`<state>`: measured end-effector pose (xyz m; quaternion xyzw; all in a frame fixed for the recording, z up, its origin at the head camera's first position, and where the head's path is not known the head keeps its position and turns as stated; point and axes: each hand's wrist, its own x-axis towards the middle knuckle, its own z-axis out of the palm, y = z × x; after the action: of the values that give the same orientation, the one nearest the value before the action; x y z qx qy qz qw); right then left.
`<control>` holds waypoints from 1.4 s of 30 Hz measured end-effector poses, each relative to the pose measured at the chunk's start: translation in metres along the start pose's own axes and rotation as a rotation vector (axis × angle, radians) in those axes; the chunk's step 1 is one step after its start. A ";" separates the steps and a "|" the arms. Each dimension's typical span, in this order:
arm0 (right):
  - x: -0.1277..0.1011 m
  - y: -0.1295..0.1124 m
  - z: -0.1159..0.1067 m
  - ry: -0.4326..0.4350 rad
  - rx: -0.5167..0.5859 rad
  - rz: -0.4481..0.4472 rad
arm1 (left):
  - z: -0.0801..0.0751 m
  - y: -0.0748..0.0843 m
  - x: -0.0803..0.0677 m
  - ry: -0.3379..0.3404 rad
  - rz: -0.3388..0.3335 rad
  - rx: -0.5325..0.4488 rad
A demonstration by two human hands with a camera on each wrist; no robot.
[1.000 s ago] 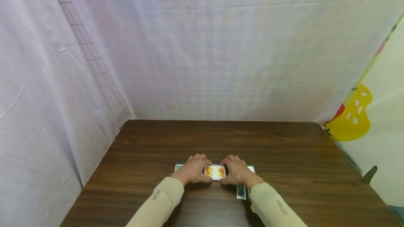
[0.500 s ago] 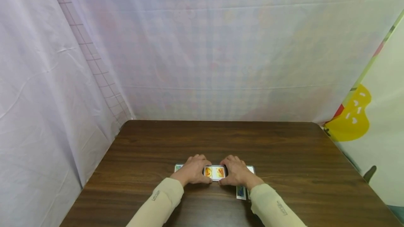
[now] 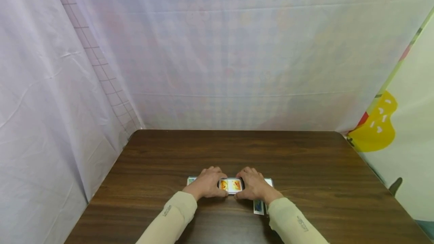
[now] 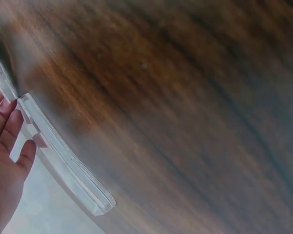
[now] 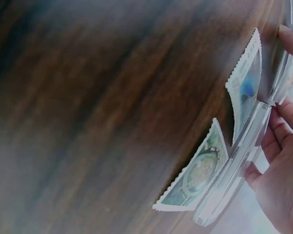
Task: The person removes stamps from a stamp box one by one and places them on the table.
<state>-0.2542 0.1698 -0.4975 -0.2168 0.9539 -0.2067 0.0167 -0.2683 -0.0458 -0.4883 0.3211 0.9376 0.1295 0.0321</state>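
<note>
A small clear case (image 3: 230, 185) with two orange pictures, which look like stamps, is in the middle of the head view. Its left end is gripped by my left hand (image 3: 207, 182), its right end by my right hand (image 3: 253, 184), thumbs on the near side. Beneath the left hand, a flat clear plastic case (image 4: 68, 156) lies on the wooden table in the left wrist view. Another clear case (image 5: 234, 165) lies under the right hand. Beside it are a green stamp (image 5: 202, 170) and a blue-marked stamp (image 5: 249, 87). Both palms cover parts of the cases.
The dark wooden table (image 3: 176, 146) has rounded far corners. A white curtain (image 3: 230, 63) hangs behind it, and another white curtain (image 3: 44, 86) hangs at its left. On the right, a pale cloth (image 3: 413, 123) carries a yellow printed shape (image 3: 376, 131).
</note>
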 end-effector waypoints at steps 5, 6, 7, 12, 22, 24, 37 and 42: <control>0.001 0.002 0.001 -0.002 -0.011 -0.007 | 0.001 -0.001 0.000 0.007 0.004 0.000; 0.001 0.002 0.001 -0.003 -0.011 -0.006 | 0.001 -0.001 0.000 0.008 0.007 0.002; 0.001 0.001 0.000 -0.003 -0.010 -0.006 | 0.002 -0.001 0.001 0.009 0.010 0.005; 0.000 -0.001 -0.001 -0.014 -0.008 0.003 | 0.001 -0.001 0.001 0.004 0.019 0.016; 0.002 0.001 0.000 -0.019 -0.005 0.015 | -0.002 0.000 0.001 0.030 0.042 0.001; 0.003 0.001 0.000 -0.018 -0.003 0.014 | -0.002 0.000 0.001 0.033 0.039 -0.002; 0.002 0.002 0.000 -0.023 0.002 0.011 | -0.003 0.000 0.001 0.016 0.008 -0.023; 0.002 0.002 0.000 -0.029 0.004 0.007 | -0.004 0.000 0.000 0.016 0.005 -0.032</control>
<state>-0.2571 0.1704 -0.4978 -0.2162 0.9539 -0.2056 0.0318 -0.2690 -0.0466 -0.4846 0.3218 0.9348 0.1472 0.0293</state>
